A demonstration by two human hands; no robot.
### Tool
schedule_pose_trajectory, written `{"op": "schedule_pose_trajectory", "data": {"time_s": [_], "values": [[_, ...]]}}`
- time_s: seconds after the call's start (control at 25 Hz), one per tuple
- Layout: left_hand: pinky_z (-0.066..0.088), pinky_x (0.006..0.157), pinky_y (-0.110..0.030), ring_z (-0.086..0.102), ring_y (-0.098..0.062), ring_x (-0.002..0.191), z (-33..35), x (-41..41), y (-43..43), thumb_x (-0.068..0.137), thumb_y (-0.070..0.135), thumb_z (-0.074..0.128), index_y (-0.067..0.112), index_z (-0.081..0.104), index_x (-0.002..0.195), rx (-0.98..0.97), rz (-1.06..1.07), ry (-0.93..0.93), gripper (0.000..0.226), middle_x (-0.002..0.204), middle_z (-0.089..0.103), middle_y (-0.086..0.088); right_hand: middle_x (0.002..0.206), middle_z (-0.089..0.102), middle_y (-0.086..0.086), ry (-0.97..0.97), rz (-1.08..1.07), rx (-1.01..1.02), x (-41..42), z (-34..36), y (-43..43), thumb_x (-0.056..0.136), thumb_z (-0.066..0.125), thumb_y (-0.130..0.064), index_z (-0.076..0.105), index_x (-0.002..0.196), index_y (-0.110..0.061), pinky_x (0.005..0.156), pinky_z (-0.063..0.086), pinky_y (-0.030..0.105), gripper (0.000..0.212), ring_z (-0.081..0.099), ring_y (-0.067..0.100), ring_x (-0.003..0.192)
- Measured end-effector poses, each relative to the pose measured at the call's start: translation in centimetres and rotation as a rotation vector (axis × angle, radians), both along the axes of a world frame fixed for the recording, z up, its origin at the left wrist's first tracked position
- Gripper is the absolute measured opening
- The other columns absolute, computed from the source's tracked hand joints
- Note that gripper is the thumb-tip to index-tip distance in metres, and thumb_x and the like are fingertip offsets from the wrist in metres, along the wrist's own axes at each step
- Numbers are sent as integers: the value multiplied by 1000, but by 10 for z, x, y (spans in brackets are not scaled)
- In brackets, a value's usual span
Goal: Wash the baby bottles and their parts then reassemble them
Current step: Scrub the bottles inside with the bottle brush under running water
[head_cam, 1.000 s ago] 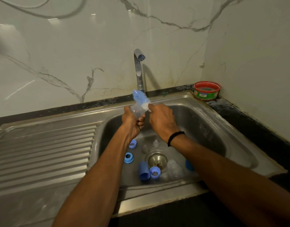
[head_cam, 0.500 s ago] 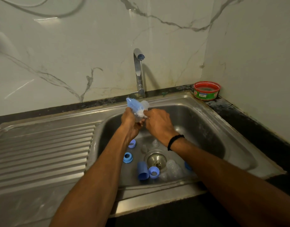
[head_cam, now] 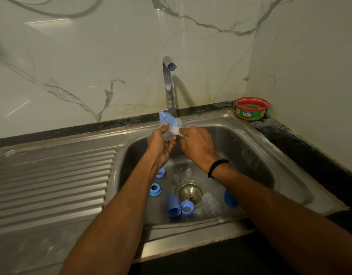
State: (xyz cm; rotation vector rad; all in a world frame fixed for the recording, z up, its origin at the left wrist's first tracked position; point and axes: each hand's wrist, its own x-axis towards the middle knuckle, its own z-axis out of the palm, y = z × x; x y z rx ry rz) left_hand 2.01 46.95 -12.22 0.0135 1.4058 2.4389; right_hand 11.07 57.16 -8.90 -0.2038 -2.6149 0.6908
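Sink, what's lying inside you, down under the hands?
Blue rings, a blue cap, clear teats and a clear bottle lie around the drain. The right arm covers part of another blue piece.

- On my feed, both forearms (head_cam: 115,215) are bare to the frame edge.
- One thin black cord wristband (head_cam: 217,167) circles the right wrist, just behind the right hand (head_cam: 199,145).

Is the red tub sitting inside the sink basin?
No, the red tub stands on the dark counter in the back right corner, outside the sink basin.
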Motion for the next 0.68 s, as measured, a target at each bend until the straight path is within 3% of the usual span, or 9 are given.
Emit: {"op": "schedule_pose_trajectory", "data": {"time_s": [0.16, 0.36, 0.48, 0.6, 0.68], "values": [[56, 98, -43, 71, -26, 96, 6, 1, 8, 98, 56, 52, 11, 65, 99, -111, 111, -58, 47, 94, 76, -14, 106, 67, 8, 56, 13, 76, 4, 4, -3, 100, 50, -23, 63, 124, -12, 85, 52, 31, 29, 63, 22, 96], [56, 65, -24, 64, -12, 60, 3, -2, 5, 101, 56, 45, 4, 63, 111, -160, 129, -87, 56, 82, 73, -12, 103, 69, 7, 59, -70, 19, 3, 2, 1, 99, 53, -19, 64, 123, -15, 81, 55, 31, 27, 64, 20, 92], [58, 72, -26, 67, -13, 65, 4, -1, 6, 102, 50, 48, 6, 64, 108, -152, 179, -83, 47, 91, 75, -15, 102, 69, 7, 33, -55, 38, 2, 2, 1, 97, 54, -16, 65, 123, -15, 82, 55, 32, 28, 64, 21, 91], [60, 90, -39, 74, -25, 87, 7, 2, 8, 103, 44, 48, 10, 64, 106, -126, 183, -85, 38, 98, 74, -14, 109, 67, 8, -6, -34, 43, 4, 3, -9, 99, 52, -21, 65, 120, -13, 88, 54, 34, 26, 63, 24, 99], [58, 90, -43, 74, -28, 90, 6, 0, 11, 103, 35, 49, 9, 64, 110, -126, 205, -62, 30, 101, 74, -16, 109, 66, 8, 11, -25, 46, 2, 1, -8, 100, 50, -22, 64, 120, -13, 86, 54, 34, 26, 63, 25, 100]]}}
